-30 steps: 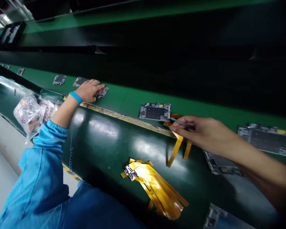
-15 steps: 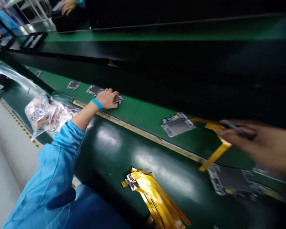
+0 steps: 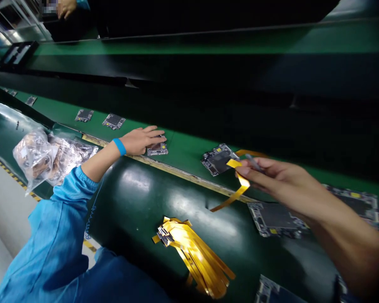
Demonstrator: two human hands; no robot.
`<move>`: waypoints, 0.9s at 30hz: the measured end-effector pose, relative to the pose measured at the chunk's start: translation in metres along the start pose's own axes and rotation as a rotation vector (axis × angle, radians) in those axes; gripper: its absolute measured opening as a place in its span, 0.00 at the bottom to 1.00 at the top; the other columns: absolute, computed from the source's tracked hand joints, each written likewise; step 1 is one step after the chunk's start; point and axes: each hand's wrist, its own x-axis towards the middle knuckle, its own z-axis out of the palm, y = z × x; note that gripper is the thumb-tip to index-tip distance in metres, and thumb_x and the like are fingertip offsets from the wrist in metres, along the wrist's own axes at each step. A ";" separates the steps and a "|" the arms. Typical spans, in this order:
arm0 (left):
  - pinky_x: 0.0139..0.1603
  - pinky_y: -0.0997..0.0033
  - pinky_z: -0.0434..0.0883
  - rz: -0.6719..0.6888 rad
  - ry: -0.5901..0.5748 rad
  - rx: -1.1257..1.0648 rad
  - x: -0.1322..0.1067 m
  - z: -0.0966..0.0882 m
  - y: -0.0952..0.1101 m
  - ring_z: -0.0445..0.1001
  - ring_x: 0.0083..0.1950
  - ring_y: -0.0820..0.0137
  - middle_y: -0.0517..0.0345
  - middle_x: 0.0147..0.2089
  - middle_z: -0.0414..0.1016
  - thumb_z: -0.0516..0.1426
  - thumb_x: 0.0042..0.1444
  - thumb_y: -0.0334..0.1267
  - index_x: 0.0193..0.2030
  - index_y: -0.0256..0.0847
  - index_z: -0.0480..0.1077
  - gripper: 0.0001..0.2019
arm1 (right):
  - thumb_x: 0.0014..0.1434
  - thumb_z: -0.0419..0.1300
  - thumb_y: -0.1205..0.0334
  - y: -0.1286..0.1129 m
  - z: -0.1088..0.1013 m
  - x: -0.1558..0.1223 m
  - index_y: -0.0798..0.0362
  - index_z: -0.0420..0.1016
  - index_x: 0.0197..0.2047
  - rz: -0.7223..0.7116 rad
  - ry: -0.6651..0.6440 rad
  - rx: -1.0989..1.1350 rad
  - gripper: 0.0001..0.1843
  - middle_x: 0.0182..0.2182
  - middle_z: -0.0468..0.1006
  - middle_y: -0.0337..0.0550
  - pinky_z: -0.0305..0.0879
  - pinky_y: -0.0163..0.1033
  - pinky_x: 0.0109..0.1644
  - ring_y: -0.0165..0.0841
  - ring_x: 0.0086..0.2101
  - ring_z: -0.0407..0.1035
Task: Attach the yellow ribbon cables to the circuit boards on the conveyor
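Observation:
My left hand [image 3: 140,140], with a blue wristband [image 3: 119,146], lies with fingers outstretched over a circuit board [image 3: 158,148] on the green belt. Its fingertips cover the board's upper part. Pinched in my right hand [image 3: 273,174] is a yellow flex cable [image 3: 238,192], whose bent tail hangs toward me. A thin grey tool [image 3: 253,163] also sticks out of that hand; its kind is unclear. The cable's near end overlaps the view of another circuit board [image 3: 219,160], and I cannot tell whether they touch. Below my right hand lies a further circuit board [image 3: 276,219].
A pile of yellow flex cables [image 3: 196,256] lies on the dark green mat [image 3: 129,219]. Clear plastic bags [image 3: 50,158] sit to the left. More circuit boards [image 3: 113,121] line the belt. A co-worker's hand [image 3: 66,7] shows far off, near a black tray [image 3: 18,54].
My left hand has shifted its board rightward and nearer to me, and its fingers have straightened. My right hand has moved left with the flex cable, toward the middle board. The view has shifted.

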 end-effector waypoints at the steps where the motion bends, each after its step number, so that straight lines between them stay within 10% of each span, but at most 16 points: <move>1: 0.73 0.49 0.70 0.044 -0.039 0.050 0.002 0.000 0.001 0.56 0.85 0.51 0.54 0.85 0.60 0.57 0.58 0.24 0.81 0.53 0.64 0.43 | 0.29 0.63 0.03 -0.003 0.001 0.000 0.47 0.83 0.31 0.033 -0.048 0.047 0.53 0.31 0.82 0.52 0.75 0.48 0.38 0.44 0.32 0.75; 14: 0.58 0.49 0.73 -0.186 0.040 0.177 0.007 -0.006 0.041 0.75 0.62 0.43 0.33 0.61 0.78 0.60 0.68 0.48 0.63 0.32 0.76 0.24 | 0.57 0.69 0.33 -0.010 0.060 0.035 0.49 0.89 0.44 -0.156 -0.188 0.080 0.27 0.40 0.88 0.48 0.76 0.47 0.45 0.44 0.39 0.78; 27: 0.52 0.51 0.79 -0.426 0.138 -0.083 0.061 0.005 0.101 0.77 0.63 0.45 0.36 0.58 0.79 0.57 0.69 0.37 0.55 0.35 0.79 0.14 | 0.61 0.68 0.49 -0.009 0.079 0.063 0.51 0.87 0.38 -0.161 -0.039 0.060 0.14 0.30 0.83 0.42 0.66 0.39 0.36 0.36 0.31 0.72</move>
